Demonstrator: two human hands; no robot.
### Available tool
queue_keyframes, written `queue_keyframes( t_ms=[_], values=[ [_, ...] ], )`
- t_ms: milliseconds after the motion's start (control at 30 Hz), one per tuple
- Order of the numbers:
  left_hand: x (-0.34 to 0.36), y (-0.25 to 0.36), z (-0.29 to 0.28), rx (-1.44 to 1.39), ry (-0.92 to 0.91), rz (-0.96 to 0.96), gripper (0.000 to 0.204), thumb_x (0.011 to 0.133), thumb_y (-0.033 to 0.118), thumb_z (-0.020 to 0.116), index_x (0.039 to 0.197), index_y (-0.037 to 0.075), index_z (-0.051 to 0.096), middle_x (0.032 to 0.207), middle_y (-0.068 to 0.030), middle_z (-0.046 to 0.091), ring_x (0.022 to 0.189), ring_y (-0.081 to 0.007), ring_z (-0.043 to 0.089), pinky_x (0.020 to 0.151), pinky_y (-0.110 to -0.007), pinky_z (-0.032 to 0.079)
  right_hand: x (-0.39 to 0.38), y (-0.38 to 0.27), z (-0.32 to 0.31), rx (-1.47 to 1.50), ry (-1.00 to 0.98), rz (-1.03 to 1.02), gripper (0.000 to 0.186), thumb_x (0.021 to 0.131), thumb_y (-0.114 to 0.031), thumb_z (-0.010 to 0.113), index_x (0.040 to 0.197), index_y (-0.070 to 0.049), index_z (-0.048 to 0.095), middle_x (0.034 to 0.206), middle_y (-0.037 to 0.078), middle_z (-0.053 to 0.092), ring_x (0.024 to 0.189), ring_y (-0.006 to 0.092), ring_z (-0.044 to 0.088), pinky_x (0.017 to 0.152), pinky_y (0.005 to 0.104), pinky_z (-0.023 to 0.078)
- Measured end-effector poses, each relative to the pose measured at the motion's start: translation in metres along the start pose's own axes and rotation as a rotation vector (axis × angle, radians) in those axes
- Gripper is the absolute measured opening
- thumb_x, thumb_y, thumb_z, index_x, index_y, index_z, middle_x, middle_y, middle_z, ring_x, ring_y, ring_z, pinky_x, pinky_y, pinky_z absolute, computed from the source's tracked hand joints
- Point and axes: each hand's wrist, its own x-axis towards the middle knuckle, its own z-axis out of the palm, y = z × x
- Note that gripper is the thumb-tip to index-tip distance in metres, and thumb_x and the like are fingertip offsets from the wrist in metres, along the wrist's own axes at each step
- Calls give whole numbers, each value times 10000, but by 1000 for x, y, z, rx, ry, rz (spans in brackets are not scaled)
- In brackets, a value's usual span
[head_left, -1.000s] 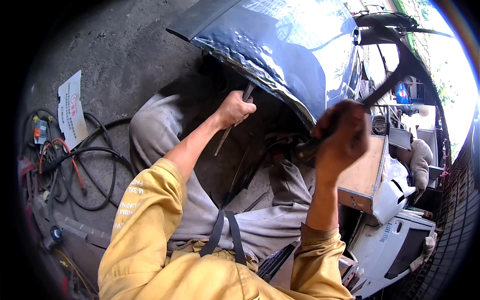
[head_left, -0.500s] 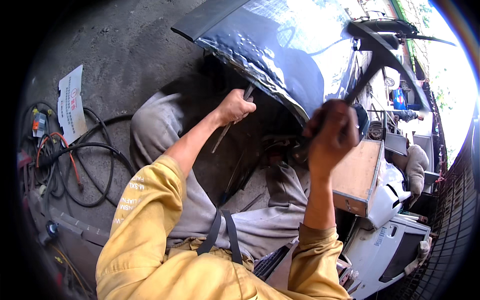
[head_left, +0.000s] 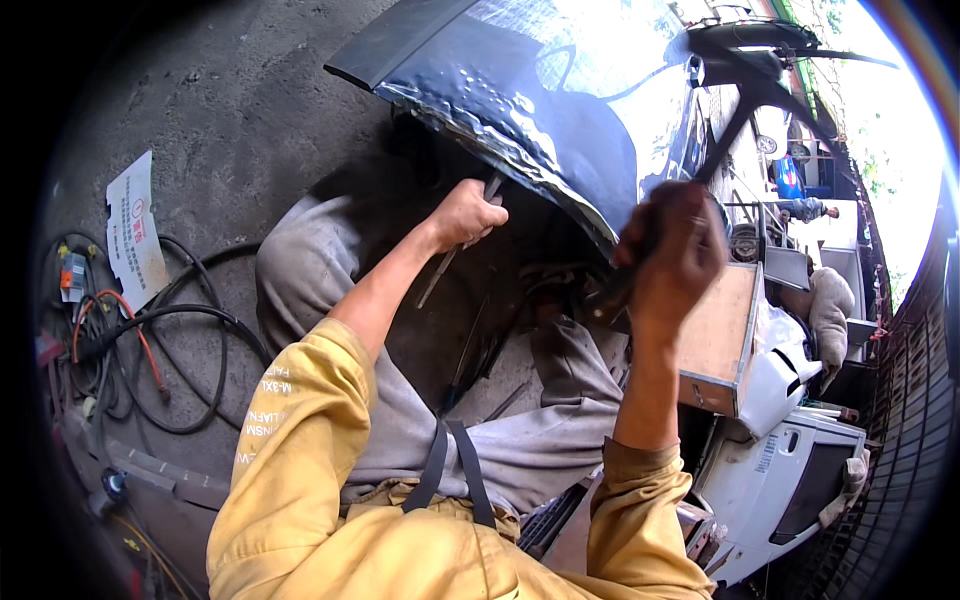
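Observation:
My left hand [head_left: 468, 213] is closed round a slim metal bar [head_left: 436, 280], whose upper end meets the lower edge of a dark, glossy sheet-metal panel [head_left: 590, 135]. That edge is crumpled and wavy, with small dents above it. The bar slants down toward me out of my fist. My right hand [head_left: 682, 240], blurred, grips the handle of a hammer [head_left: 728, 135] with a long, narrow, pick-like head. The hammer is raised beside the panel's right end, its head apart from the metal. Behind the panel's lower edge lies deep shadow.
Black and orange cables [head_left: 190, 325] coil on the concrete floor at left beside a printed white sheet [head_left: 135, 235]. To the right are a wooden box [head_left: 715, 335], a white vehicle door [head_left: 775, 490] and a mesh fence [head_left: 890, 450]. My grey-trousered legs [head_left: 320, 255] are bent under the panel.
The hammer and my right hand have shifted slightly, the hammer's head tilting a little upward. My left hand keeps its hold on the bar, and the whole view has moved slightly.

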Motion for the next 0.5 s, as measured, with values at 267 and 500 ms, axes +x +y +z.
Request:
queue_keyframes(
  t_ms=[267,500],
  values=[
    [-5,7,2,31,-38,-30,355,801,76,579,503,120,391,429,-5,416,310,-96,369,313,-272,283,-3,56,7,253,334,-414,442,1064,-416,324,838,-67,474,600,65,506,467,167,484,437,291,445],
    [1,-5,5,-174,-35,1,351,837,68,585,572,149,369,449,13,406,312,-89,372,311,-259,288,-66,111,-2,-339,-180,245,366,1001,-323,579,840,6,569,552,111,459,502,131,388,461,340,363]
  ],
)
